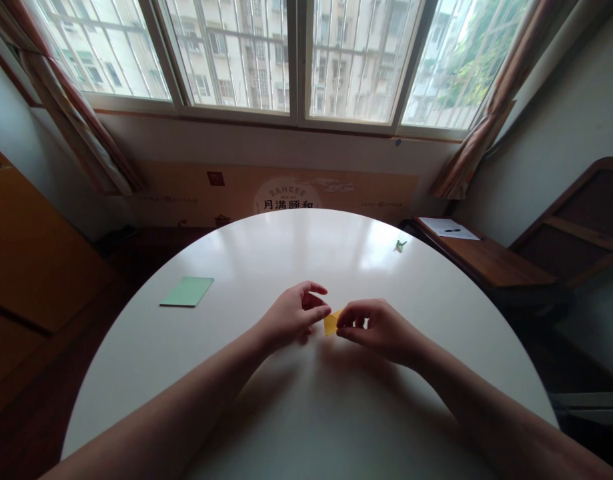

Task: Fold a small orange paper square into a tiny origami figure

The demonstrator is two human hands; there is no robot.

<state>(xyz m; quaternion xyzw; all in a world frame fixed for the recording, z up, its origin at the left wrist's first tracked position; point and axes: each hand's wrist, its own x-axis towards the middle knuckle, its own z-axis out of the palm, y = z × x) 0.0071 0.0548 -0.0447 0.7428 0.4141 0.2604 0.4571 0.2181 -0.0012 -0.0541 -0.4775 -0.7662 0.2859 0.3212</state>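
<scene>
A small folded piece of yellow paper (331, 323) is held just above the middle of a round white table (306, 413). My left hand (293, 313) pinches its left edge with thumb and fingers curled. From the other side my right hand (373, 328) pinches its right edge, fingers closed. Most of the paper is hidden between the fingertips.
A green sheet of paper (187, 291) lies flat on the table's left side. A tiny green folded object (399, 245) sits near the far right rim. A wooden side table with a white sheet and pen (449, 229) stands to the right. Windows run along the back wall.
</scene>
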